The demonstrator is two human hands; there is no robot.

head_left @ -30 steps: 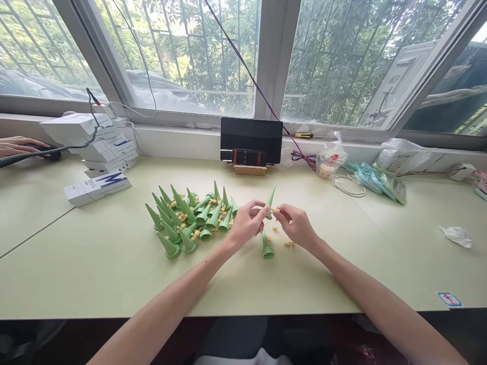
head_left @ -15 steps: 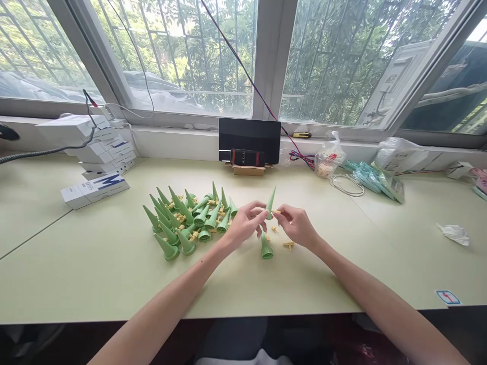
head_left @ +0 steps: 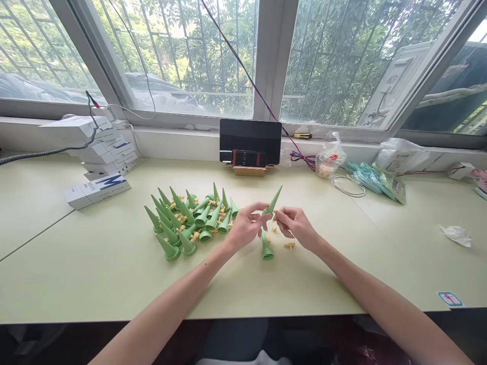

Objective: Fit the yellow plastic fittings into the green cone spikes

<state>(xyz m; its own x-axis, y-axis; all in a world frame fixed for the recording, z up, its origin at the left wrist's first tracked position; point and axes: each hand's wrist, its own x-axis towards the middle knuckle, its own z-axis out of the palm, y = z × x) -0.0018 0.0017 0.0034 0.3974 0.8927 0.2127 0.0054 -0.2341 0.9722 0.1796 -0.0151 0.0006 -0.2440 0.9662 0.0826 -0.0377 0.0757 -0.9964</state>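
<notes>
My left hand [head_left: 249,224] grips a green plastic cone [head_left: 274,201] near its base, its tip tilted up to the right. Close against that base, the fingers of my right hand [head_left: 294,222] pinch a small yellow plastic piece [head_left: 274,215], mostly hidden by the fingertips. Below my left hand, another green cone [head_left: 267,248] lies on the table with its threaded opening toward me. A yellow T-shaped piece [head_left: 289,245] and a smaller yellow bit [head_left: 274,230] lie beneath my right hand. Left of my hands is a cluster of green cones [head_left: 186,215] mixed with yellow pieces.
A tablet [head_left: 250,137] with a phone [head_left: 248,158] before it stands at the back. White boxes [head_left: 99,191] are at the left. A bagged cup [head_left: 329,159], a coiled cable [head_left: 348,186], teal packets [head_left: 375,178] and a crumpled tissue [head_left: 455,234] lie to the right.
The held cone has tipped further to the right. My right fingers have closed in on its base, and the yellow piece shows less than before.
</notes>
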